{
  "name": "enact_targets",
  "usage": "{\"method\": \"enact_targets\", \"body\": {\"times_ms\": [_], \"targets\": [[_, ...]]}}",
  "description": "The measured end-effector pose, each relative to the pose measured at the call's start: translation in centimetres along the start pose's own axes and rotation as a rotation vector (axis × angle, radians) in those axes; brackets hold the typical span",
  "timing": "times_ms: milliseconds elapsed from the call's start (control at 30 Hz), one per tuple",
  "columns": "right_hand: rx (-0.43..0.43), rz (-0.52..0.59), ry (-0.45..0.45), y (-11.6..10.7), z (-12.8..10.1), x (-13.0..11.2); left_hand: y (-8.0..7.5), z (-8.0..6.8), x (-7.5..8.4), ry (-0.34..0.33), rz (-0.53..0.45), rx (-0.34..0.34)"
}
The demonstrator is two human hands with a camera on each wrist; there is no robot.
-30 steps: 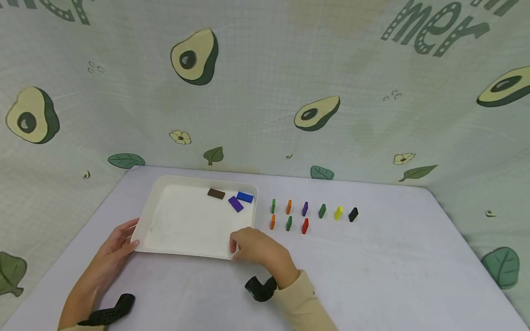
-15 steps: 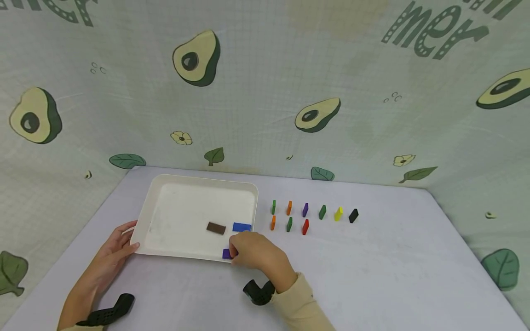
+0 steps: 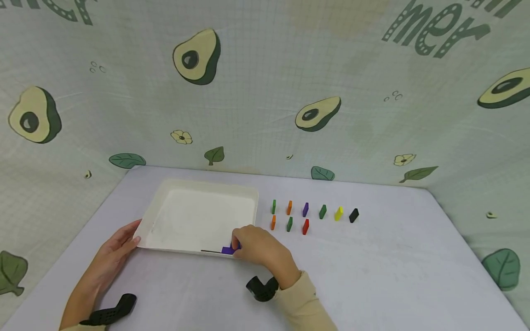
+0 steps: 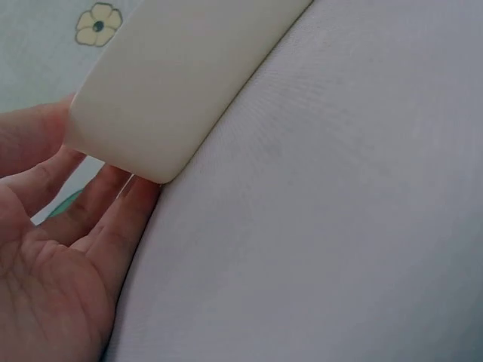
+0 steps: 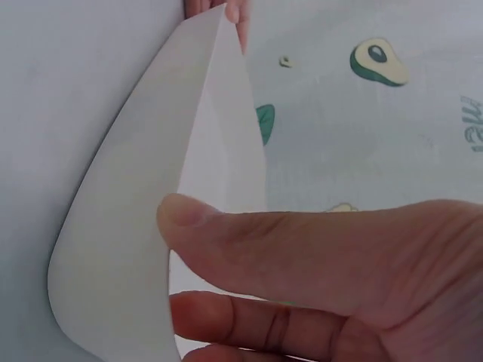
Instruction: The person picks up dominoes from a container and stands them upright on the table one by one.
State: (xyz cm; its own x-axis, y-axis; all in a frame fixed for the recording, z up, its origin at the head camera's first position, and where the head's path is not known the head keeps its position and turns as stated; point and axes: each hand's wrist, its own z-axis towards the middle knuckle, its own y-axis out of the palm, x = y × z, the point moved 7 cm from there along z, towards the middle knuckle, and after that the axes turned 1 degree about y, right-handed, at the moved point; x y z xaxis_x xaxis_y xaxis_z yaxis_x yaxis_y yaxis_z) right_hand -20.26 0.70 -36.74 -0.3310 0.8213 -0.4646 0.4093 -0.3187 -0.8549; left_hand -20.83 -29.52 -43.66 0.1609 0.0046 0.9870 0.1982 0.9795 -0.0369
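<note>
A shallow white tray is held between both hands at the left of the table. My left hand grips its near left corner; the left wrist view has the fingers against the tray's outer side. At the near right corner, my right hand pinches the wall. Its thumb presses outside and fingers lie inside in the right wrist view. A purple block lies by the right fingers at the near wall. Beside it a brown block shows only as a thin dark edge. I cannot make out the blue block.
To the tray's right, small upright blocks stand in two rows, among them an orange block, a yellow block, a black block and a red block. An avocado-patterned cloth hangs behind the white table.
The brown, blue and purple blocks have slid from the tray's far right part to its near wall. The tray's far edge has shifted slightly. Both hands keep their grip.
</note>
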Motion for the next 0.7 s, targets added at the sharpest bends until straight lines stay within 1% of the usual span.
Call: {"method": "enact_targets", "body": {"times_ms": [200,367,467,533,700], "targets": [[0.012,0.059,-0.004,-0.1,0.4,0.5,-0.2,0.1,-0.1,-0.06,0.01,0.039],[0.073,0.08,-0.053,-0.2,1.0,0.4,-0.2,0.2,-0.2,-0.072,0.016,0.054],[0.115,0.051,-0.091,-0.1,1.6,0.2,-0.3,0.2,-0.3,-0.069,0.023,0.061],[0.126,0.024,-0.102,0.2,1.9,0.1,-0.3,0.2,-0.3,-0.068,0.027,0.064],[0.101,-0.062,-0.089,1.3,2.5,0.4,-0.3,0.1,-0.4,-0.076,0.03,0.065]]}}
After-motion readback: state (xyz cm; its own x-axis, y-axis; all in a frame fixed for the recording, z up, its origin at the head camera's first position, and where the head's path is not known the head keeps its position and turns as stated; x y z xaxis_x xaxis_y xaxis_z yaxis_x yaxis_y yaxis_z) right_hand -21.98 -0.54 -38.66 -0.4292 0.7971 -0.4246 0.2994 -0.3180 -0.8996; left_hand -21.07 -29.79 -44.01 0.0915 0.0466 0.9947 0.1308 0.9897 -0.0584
